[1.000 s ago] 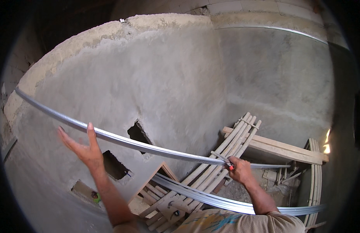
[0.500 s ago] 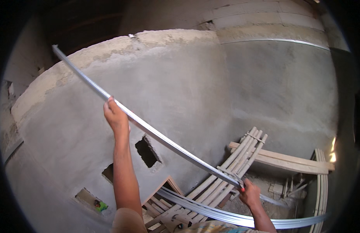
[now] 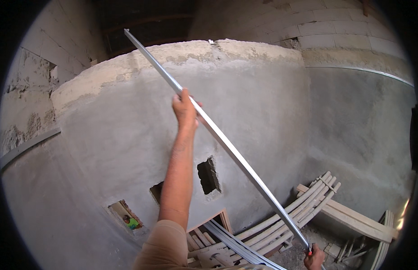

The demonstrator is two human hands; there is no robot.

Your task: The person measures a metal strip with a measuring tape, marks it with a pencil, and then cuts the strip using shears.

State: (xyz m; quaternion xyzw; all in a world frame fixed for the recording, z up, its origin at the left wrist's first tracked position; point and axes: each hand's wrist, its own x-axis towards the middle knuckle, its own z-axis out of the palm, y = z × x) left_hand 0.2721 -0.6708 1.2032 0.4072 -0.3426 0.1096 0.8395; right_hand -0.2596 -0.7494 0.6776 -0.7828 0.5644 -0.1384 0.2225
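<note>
A long, thin galvanised metal profile [image 3: 245, 168] slants from the upper left to the lower right in front of a grey plastered wall [image 3: 258, 103]. With its fingers wrapped round the upper part, my left hand [image 3: 186, 110] holds the profile at arm's length. My right hand [image 3: 315, 258] is closed at the lower end, near the bottom edge. A small red-handled tool [image 3: 310, 253] shows at that hand's fingers; its exact kind is hard to make out. The profile's smooth face is turned toward me, and its far tip [image 3: 126, 31] rises above the wall's rough top edge.
Bundled bamboo poles [image 3: 308, 198] and wooden planks [image 3: 353, 216] lie at lower right. More metal profiles [image 3: 238, 243] rest below me beside a hammer [image 3: 214, 257]. The wall has rectangular holes [image 3: 209, 175]; green clothing of another person [image 3: 133, 222] shows through one. Metal strips [image 3: 31, 146] line both side walls.
The view has shifted, so the wall sits further right. The profile has swung steeper and turned from its ridged side to a smooth face. My right hand has gone lower; both hands keep hold.
</note>
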